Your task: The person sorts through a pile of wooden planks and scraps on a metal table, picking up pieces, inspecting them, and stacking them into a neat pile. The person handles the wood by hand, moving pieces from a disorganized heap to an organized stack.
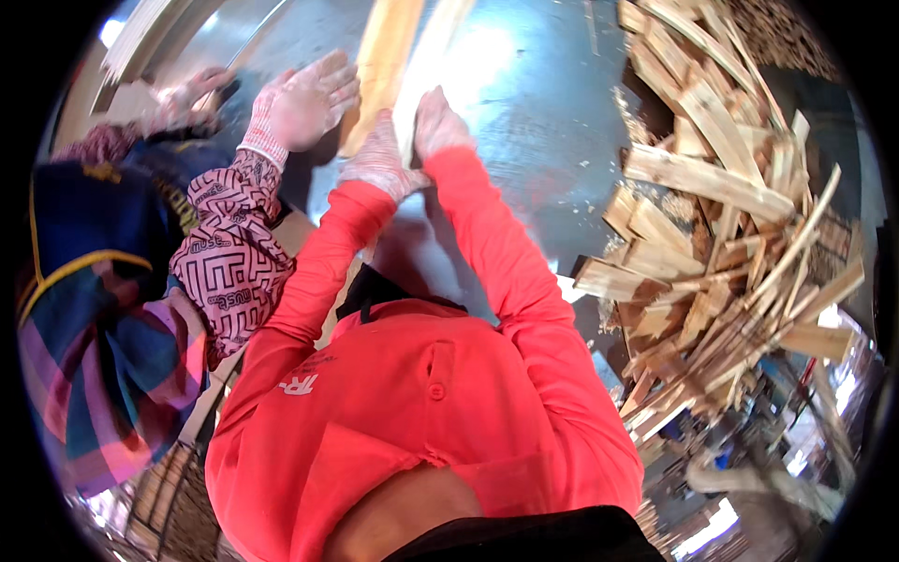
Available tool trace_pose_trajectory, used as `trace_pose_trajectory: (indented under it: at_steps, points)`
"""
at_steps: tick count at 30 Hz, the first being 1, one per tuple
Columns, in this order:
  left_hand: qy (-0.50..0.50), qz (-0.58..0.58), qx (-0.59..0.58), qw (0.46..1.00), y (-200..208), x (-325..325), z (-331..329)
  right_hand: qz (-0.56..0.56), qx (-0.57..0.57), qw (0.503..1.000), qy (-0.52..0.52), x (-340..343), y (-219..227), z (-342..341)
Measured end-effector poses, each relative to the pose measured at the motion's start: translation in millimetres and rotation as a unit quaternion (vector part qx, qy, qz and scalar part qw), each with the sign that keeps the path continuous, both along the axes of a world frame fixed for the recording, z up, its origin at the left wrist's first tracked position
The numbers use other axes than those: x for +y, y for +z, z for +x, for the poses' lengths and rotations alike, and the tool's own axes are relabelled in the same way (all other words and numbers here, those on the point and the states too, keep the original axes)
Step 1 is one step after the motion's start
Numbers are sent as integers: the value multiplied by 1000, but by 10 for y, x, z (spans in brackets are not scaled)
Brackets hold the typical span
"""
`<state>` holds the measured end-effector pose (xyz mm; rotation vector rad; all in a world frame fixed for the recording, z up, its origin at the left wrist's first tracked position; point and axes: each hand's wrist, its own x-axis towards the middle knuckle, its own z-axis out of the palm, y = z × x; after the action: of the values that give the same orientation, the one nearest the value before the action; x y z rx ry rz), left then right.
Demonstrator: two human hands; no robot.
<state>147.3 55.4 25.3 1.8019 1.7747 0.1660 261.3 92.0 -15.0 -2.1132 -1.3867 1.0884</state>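
Head view, left to right: co-worker at far left, navy garment (89, 220) with yellow trim, plaid cloth (108, 365) below it. Pale stacked boards (150, 42) at the upper left. Co-worker's farther hand (195, 94) is near them, blurred, so can't tell if it grips anything. Co-worker's nearer hand (311, 101), patterned sleeve (234, 258) behind it, is spread flat with fingers apart, just beside the yellowish board (382, 66).

Yellowish board lies lengthwise, running off the top edge. Wearer's left hand (379, 157), in a light knit glove, is at its near end, fingers pointing away, thumb out toward the right. Next over is the pale strip (426, 66), washed out by glare — near end sits between the wearer's two hands. Right hand (440, 126), also gloved, is along the strip's right side. Can't tell whether either hand is clamped on it; fingertips are too blurred.

Metal tabletop (552, 122) under all of it, bright reflection beside the strip. Wood shavings (632, 117) at its right edge, then a big jumbled scrap-wood pile (702, 178) — offcuts and thin slats at all angles.
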Motion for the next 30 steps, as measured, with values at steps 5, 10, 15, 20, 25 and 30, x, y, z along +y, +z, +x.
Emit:
trace_pose_trajectory:
  at_steps: [5,10,15,20,25,30]
  points:
    - [56,-72,35,995,-103,41,-103,197,-94,940,-263,-467,52,1599]
    - [35,-98,74,992,130,-371,35,-18,-109,779,-618,-229,746,3656]
    - [-20,22,-37,999,-255,-444,-88,27,27,794,-607,-396,637,3640]
    - [-29,8,-102,994,-744,-327,-73,249,431,745,-444,-848,-52,2581]
    - [24,-109,-214,970,-299,-317,29,-9,278,952,-128,-1352,-127,863]
    - [-66,-42,86,993,-331,-495,76,27,110,958,265,-1129,225,1336]
